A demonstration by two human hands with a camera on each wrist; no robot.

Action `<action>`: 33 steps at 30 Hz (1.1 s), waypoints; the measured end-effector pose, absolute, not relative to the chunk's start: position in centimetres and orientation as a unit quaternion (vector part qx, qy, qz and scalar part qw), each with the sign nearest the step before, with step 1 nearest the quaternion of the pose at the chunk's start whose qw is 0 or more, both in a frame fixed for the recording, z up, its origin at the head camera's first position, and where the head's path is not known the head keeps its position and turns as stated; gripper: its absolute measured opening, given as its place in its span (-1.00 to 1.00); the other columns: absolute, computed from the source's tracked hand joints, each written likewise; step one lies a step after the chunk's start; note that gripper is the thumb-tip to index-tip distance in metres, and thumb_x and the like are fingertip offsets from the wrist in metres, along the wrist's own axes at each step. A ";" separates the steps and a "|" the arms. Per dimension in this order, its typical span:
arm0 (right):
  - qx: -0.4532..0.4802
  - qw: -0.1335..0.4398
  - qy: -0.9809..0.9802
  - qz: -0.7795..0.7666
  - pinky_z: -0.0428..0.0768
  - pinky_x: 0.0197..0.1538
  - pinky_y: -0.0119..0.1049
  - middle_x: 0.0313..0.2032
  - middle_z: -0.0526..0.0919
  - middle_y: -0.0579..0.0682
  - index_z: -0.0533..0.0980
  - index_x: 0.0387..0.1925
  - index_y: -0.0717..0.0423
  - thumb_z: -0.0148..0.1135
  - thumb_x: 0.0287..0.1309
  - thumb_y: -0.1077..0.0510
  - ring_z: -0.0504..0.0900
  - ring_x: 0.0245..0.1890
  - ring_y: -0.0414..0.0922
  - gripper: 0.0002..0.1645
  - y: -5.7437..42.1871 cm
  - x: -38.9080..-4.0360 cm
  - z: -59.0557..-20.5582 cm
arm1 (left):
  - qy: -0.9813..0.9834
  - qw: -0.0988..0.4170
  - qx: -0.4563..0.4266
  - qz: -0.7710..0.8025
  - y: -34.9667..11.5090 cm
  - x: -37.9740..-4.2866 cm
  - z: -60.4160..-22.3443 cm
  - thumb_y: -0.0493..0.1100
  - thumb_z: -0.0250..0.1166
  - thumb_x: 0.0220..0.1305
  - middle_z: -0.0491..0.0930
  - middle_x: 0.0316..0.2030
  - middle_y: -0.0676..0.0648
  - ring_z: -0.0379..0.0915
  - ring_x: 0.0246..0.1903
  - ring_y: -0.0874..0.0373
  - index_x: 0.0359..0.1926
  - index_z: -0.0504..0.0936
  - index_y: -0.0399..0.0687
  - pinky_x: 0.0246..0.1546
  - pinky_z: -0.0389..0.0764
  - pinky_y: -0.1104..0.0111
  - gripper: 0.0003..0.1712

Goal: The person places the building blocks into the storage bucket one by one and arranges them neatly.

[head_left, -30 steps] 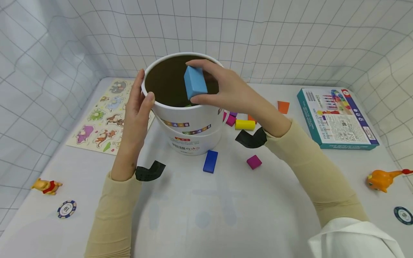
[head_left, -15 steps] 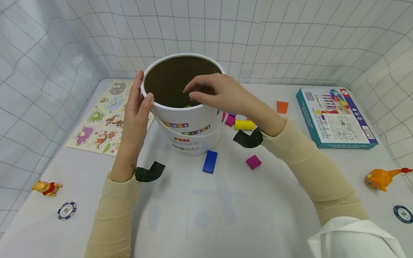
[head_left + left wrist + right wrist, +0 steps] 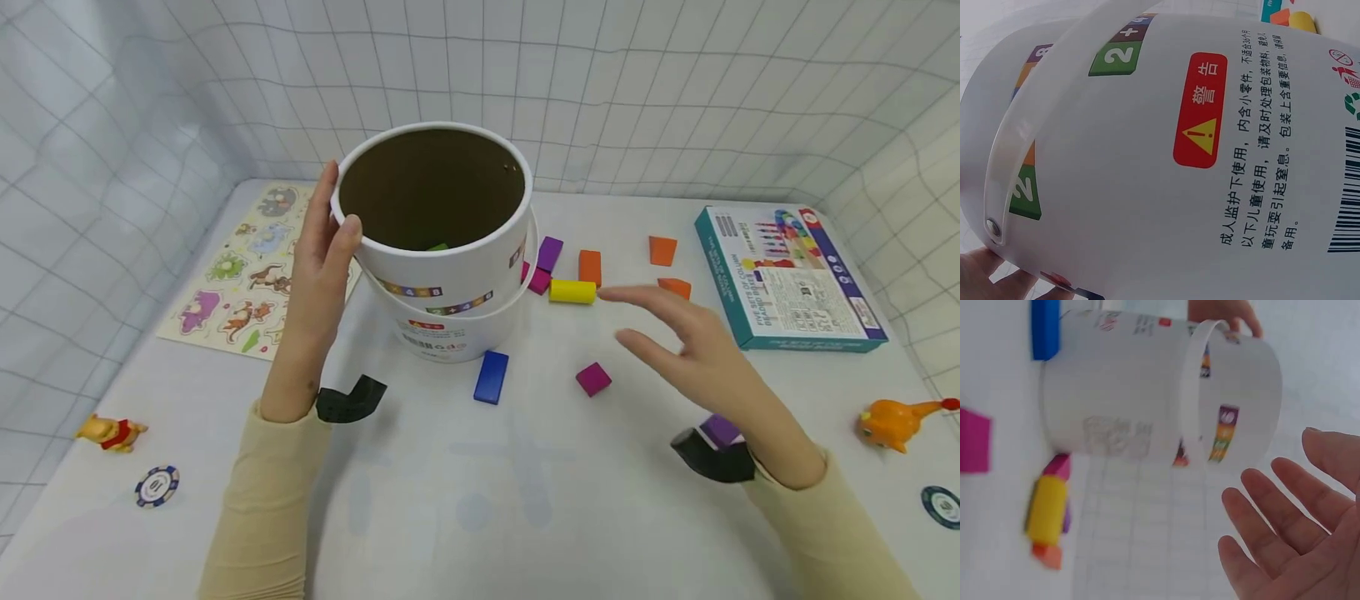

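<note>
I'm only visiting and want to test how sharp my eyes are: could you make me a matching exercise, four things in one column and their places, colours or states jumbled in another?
Things:
1. Bucket
2. Blue block
3. Cylinder
4. Animal board

Places, colours, states:
A. Left of the bucket in the head view
B. Held near its rim by the left hand
C. In front of the bucket, on the person's side
D. Bright yellow, lying on its side

Right pairs: 1-B, 2-C, 3-D, 4-A
</note>
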State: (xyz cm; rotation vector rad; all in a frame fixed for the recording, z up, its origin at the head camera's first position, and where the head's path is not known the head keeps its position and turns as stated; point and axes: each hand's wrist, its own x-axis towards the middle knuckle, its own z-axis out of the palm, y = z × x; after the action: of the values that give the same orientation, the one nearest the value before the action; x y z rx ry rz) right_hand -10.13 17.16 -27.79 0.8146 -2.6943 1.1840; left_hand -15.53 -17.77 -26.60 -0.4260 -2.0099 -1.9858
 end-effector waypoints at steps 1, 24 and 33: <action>0.238 0.035 -0.891 0.385 0.35 0.12 -0.18 0.07 0.43 -0.21 0.36 0.13 -0.17 0.15 0.09 0.20 0.30 0.12 -0.32 -0.47 18.5 -9.4 -28.7 | -0.694 0.142 -0.148 -0.690 -17.8 -15.6 -26.7 -0.10 0.00 0.21 -0.05 0.33 0.10 -0.02 0.27 0.10 0.35 0.00 0.04 0.23 0.08 0.23 -0.31; 0.121 -0.036 -0.945 0.303 0.30 -0.04 0.23 0.18 0.24 0.23 0.27 0.18 0.04 0.34 -0.11 0.12 0.21 0.14 0.24 -0.24 25.6 -3.7 -37.5 | -0.680 0.149 -0.158 -0.700 -17.8 -15.7 -26.6 -0.10 -0.02 0.21 -0.09 0.34 0.08 -0.13 0.30 0.15 0.36 -0.04 -0.02 0.26 0.01 0.25 -0.29; 0.128 0.031 -0.947 0.293 0.37 -0.04 0.07 0.07 0.38 0.12 0.40 0.05 0.08 0.37 -0.17 0.21 0.34 0.07 0.12 -0.36 24.4 -4.0 -38.3 | -0.685 0.149 -0.154 -0.697 -17.6 -15.6 -26.7 -0.08 0.00 0.20 -0.08 0.34 0.09 -0.14 0.30 0.16 0.36 -0.03 0.00 0.26 0.00 0.24 -0.29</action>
State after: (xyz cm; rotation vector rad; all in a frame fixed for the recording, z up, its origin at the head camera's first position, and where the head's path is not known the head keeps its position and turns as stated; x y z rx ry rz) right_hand -3.98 24.40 -38.34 0.3933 -2.9183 0.9044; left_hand -15.64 -17.56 -26.74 -0.4430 -1.9685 -2.0033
